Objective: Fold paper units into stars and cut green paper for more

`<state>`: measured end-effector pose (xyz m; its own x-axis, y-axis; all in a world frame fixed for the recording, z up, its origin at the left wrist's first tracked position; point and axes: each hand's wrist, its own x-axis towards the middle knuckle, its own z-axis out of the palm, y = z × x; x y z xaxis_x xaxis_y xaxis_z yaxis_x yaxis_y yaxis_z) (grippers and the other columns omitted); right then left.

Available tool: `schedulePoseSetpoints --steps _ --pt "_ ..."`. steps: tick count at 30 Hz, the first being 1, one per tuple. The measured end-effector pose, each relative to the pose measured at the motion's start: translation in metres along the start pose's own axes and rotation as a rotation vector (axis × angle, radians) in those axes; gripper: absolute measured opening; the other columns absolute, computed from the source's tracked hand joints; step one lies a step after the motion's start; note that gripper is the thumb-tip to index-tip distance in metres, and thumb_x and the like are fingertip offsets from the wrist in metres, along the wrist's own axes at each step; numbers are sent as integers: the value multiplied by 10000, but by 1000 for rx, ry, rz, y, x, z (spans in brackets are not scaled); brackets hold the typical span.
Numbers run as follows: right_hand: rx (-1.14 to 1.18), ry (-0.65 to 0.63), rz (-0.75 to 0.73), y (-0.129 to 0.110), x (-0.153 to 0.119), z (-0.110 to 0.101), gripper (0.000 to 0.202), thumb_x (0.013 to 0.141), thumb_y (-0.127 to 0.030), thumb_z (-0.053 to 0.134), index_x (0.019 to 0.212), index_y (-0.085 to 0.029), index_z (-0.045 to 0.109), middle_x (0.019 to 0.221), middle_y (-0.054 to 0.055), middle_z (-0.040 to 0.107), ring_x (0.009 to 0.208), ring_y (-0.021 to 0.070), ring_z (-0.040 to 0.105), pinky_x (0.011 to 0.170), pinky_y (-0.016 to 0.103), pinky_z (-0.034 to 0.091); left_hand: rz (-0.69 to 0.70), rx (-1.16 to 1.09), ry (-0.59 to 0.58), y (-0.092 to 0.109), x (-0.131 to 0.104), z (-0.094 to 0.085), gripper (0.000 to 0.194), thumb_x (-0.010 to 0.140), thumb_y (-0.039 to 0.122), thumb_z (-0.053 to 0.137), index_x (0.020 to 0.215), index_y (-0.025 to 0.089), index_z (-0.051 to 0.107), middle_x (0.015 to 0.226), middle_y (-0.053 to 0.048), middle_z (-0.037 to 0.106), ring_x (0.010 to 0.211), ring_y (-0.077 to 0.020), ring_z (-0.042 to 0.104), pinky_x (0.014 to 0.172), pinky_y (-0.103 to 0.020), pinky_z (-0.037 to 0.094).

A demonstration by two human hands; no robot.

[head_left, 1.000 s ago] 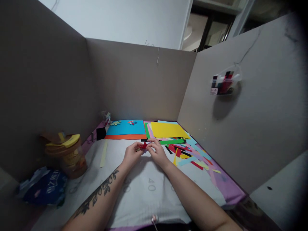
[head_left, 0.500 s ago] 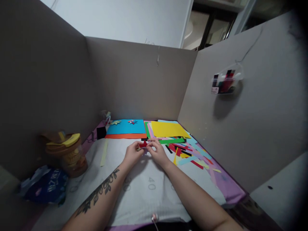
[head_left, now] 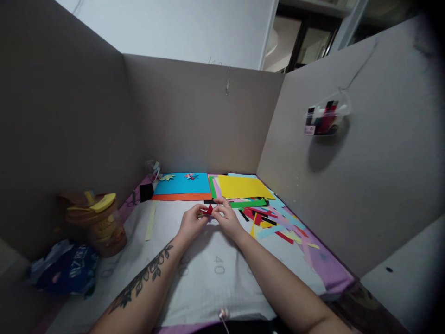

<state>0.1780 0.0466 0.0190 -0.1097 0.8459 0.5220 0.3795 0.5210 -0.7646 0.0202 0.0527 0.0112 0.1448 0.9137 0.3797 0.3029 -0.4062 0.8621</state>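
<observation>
Between my two hands is a small folded paper piece point(head_left: 209, 210), red on top with a bit of purple below. My left hand point(head_left: 192, 220) pinches its left side, and my right hand point(head_left: 225, 217) grips its right side with bent fingers. The fingertips hide much of the folds. Both hands are above the white cloth point(head_left: 208, 297), just in front of an orange sheet point(head_left: 181, 197) and a blue sheet point(head_left: 182, 185). Two folded paper stars, a pale yellow one point(head_left: 167, 177) and a multicoloured one point(head_left: 191, 176), lie on the blue sheet.
A yellow sheet point(head_left: 245, 187) and scattered coloured strips point(head_left: 271, 225) lie to the right. At left stand a lidded brown container point(head_left: 104, 225) and a blue packet point(head_left: 66, 271). A pale strip point(head_left: 150, 220) lies left of my hands. Grey panels point(head_left: 205, 120) enclose the table.
The red part of the paper piece has turned slightly and shows a narrower shape between my fingers. Both hands stay in nearly the same place.
</observation>
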Motion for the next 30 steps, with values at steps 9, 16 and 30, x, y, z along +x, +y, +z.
schedulePoseSetpoints --steps 9,16,30 --pt "62 20 46 4 1 1 35 728 -189 520 743 -206 548 896 26 572 916 190 533 766 298 408 -1 -32 -13 3 -1 0 220 661 136 572 876 172 604 845 -42 690 771 -174 650 670 -254 487" --pt "52 16 -16 8 1 3 33 747 -182 527 722 -199 541 938 39 566 947 191 523 790 304 406 -100 -145 7 6 -1 3 245 625 162 621 869 151 609 670 -13 648 600 -135 606 545 -213 444" --pt "-36 148 -129 4 -3 4 61 771 -184 580 783 -220 627 1069 65 531 1078 212 487 949 367 364 -202 -237 45 12 0 3 278 597 170 664 865 156 588 574 16 595 508 -116 553 474 -210 410"
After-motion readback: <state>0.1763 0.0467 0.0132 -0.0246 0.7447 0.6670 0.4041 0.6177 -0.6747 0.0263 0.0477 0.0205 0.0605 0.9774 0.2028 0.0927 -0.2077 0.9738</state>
